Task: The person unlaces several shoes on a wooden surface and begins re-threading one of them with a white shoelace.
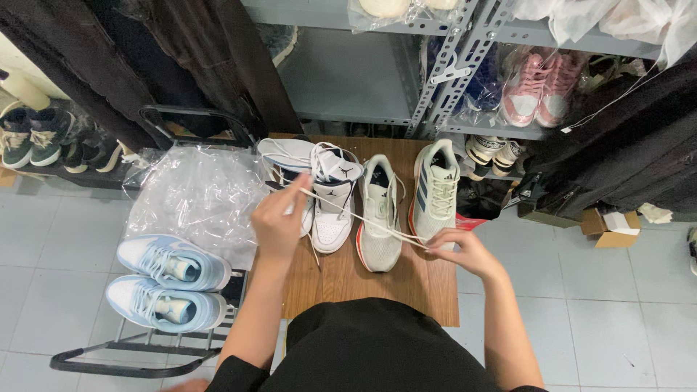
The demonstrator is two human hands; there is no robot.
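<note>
A white shoelace [363,218] is stretched taut between my two hands above a small wooden table [428,287]. My left hand [279,218] pinches one end near a white high-top sneaker [332,196]. My right hand [465,250] pinches the other end at the toe of a pale green running shoe [435,190]. A grey-white running shoe [380,214] lies under the lace between them. Another white high-top [287,156] lies on its side at the table's back left.
A pair of light blue sneakers [170,283] and a clear plastic bag [196,196] rest on a black wire rack [138,356] at my left. Grey metal shelving [450,72] holds bagged pink shoes [541,87]. Dark garments hang at left and right. A cardboard box [610,226] sits on the tiled floor.
</note>
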